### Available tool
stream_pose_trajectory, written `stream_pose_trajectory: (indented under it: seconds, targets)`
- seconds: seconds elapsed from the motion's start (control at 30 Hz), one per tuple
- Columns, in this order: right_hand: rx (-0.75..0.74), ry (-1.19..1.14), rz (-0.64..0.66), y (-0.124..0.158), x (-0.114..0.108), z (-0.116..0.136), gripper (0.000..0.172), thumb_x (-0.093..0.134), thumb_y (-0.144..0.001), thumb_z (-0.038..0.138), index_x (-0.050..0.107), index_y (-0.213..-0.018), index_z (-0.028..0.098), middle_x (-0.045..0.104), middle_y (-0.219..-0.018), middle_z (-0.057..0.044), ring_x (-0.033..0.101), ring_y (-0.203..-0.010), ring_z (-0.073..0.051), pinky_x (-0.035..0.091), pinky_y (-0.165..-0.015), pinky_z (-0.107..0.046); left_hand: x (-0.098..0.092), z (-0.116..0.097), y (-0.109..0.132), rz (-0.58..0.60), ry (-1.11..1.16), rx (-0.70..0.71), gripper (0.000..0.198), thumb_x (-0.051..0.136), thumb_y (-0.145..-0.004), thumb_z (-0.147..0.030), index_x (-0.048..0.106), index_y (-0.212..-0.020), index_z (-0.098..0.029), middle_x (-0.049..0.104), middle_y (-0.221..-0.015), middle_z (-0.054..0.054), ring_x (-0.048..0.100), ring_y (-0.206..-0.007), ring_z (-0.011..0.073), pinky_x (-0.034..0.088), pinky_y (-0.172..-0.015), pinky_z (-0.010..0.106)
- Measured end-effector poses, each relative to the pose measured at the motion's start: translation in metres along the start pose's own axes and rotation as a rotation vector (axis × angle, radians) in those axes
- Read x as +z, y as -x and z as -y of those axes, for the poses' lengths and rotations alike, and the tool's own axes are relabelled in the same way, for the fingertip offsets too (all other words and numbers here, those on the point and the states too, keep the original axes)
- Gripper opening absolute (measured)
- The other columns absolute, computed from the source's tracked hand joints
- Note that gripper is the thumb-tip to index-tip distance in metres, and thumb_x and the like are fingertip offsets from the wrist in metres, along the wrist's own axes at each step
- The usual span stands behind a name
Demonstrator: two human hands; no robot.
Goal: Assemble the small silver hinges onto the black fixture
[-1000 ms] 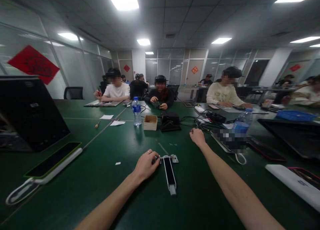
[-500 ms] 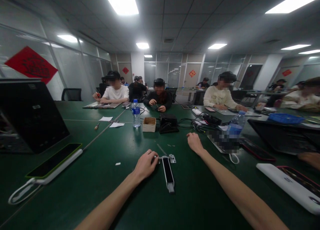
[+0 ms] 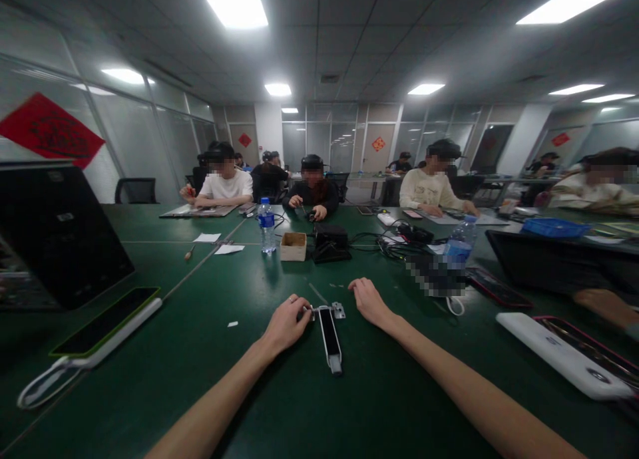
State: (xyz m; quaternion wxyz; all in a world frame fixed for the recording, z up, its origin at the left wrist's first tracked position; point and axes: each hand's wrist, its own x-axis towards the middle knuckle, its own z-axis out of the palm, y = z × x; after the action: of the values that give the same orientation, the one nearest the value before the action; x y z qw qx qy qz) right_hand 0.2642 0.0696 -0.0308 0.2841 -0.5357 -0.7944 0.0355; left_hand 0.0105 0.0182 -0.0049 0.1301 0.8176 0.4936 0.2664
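Two hands now flank the piece, seen from my end. Change over the last second: the right hand (image 3: 370, 301) has come in from the cables (image 3: 392, 244) and sits just beside the metal fitting (image 3: 339, 310), apart from it, gap visible. Its fingers are loosely bent, part open, nothing visible in them. The left hand (image 3: 285, 324) stays at the fitting's left end, fingers curled in and touching the metal; pinching or only resting, I can't tell, the knuckles block my view. The narrow strip (image 3: 329, 336), dark face and pale edge, lies flat on the green surface (image 3: 279, 399), running from the fitting back toward the wearer, grey tip nearest. I read no shift in it: everything slides a little left in frame, which I put down to the head turning. Meaning for the work, my judgement: left steadies one end, right is now within easy reach of the other, but only the left is in contact. Pale flecks (image 3: 337, 286) lie near the right fingertips; loose bits or scuffs, I can't tell. The open box (image 3: 293, 247) and bottle (image 3: 266, 227) stand beyond, well apart from both hands.
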Motion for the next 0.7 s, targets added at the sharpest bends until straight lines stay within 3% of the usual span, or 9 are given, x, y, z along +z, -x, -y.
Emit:
stream_pose_trajectory:
  seconds: [0.37,0.7]
  targets:
    - [-0.043,-0.044,0.008,0.007,-0.011,0.016,0.022,0.038,-0.090,0.013,0.059,-0.096,0.015,0.060,-0.096,-0.010,0.054,-0.091,-0.021,0.046,-0.083,-0.035,-0.004,-0.003,-0.001,0.007,0.004,0.027,0.012,0.050,-0.084,-0.022,0.060,-0.091,-0.019,0.056,-0.087,0.003,0.056,-0.077,0.0175,0.045,-0.069,0.029]
    - [-0.043,-0.183,0.066,0.008,-0.013,0.012,0.016,0.046,-0.089,0.017,0.059,-0.098,0.016,0.063,-0.095,-0.007,0.058,-0.088,-0.018,0.047,-0.079,-0.031,-0.004,-0.003,-0.002,-0.003,-0.022,0.007,0.016,0.050,-0.084,-0.026,0.063,-0.092,-0.018,0.060,-0.087,0.004,0.058,-0.080,0.0192,0.046,-0.070,0.029]
